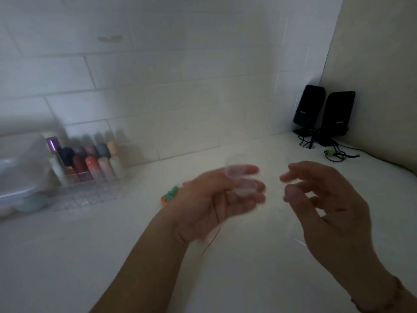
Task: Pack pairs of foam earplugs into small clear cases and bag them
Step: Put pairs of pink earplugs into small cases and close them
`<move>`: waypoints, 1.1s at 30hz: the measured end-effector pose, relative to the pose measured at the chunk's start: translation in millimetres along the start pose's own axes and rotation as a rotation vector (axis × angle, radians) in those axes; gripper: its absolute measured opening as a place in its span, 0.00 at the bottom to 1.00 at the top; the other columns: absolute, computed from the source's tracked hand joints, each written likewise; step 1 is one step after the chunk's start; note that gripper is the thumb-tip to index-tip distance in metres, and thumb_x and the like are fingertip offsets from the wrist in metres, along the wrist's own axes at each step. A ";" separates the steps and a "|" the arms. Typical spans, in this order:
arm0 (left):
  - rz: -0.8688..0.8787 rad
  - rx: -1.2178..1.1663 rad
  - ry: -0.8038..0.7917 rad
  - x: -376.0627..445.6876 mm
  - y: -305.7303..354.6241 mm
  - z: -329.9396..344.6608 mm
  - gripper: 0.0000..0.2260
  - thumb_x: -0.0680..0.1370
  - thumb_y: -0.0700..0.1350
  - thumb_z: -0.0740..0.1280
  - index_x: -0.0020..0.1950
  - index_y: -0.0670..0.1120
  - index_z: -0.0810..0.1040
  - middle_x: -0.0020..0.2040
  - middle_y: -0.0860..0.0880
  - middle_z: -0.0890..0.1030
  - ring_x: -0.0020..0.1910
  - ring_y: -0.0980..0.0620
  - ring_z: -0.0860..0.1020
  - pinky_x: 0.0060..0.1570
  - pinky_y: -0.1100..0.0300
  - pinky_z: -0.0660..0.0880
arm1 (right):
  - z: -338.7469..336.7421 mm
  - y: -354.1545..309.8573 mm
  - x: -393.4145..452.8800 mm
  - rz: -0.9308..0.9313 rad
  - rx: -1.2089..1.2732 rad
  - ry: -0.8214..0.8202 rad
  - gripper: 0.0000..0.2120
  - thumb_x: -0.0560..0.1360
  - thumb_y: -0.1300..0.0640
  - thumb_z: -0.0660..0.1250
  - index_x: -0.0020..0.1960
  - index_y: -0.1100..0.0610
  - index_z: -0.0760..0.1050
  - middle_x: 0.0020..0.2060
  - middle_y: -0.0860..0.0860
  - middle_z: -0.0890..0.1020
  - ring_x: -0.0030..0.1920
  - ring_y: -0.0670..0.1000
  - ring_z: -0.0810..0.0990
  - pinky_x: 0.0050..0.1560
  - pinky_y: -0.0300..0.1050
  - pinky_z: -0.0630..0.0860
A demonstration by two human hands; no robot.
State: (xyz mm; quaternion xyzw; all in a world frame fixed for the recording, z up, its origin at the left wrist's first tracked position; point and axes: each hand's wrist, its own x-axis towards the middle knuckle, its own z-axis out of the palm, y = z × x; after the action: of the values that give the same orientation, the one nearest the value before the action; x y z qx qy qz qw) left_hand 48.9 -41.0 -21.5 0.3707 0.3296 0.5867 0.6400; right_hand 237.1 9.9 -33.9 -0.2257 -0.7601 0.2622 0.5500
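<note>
left hand [216, 199] holds clear case [242, 180]; clear organizer [94, 190] holds colored tubes [99, 163].

Quick head count of what's on my counter

Two hands up, my left hand [216, 199] with one small clear case [242, 181] in its fingers, my right hand [331, 204] holding nothing I can make out. Two black speakers [325, 114] in the corner. One clear organizer [90, 188] with roughly a dozen pastel tubes [90, 161], too blurry to count exactly. One clear lidded tub [20, 168] at the far left. Behind my left hand there's a little clump of earplugs [171, 194], green and orange, can't tell how many.
</note>
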 end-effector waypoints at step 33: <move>-0.047 -0.238 0.412 8.2 11.3 -30.2 0.22 0.80 0.51 0.60 0.64 0.34 0.73 0.53 0.34 0.79 0.45 0.40 0.81 0.39 0.55 0.80 | 15.0 -25.5 29.1 0.224 -0.319 -0.334 0.05 0.67 0.41 0.70 0.39 0.40 0.79 0.34 0.37 0.81 0.25 0.42 0.76 0.28 0.30 0.71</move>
State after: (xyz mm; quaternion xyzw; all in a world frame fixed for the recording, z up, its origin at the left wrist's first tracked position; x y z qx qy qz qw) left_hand 18.1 -29.7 -27.0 0.1576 0.3904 0.6698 0.6117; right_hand 212.8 6.6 -0.4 -0.3462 -0.8423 0.2319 0.3418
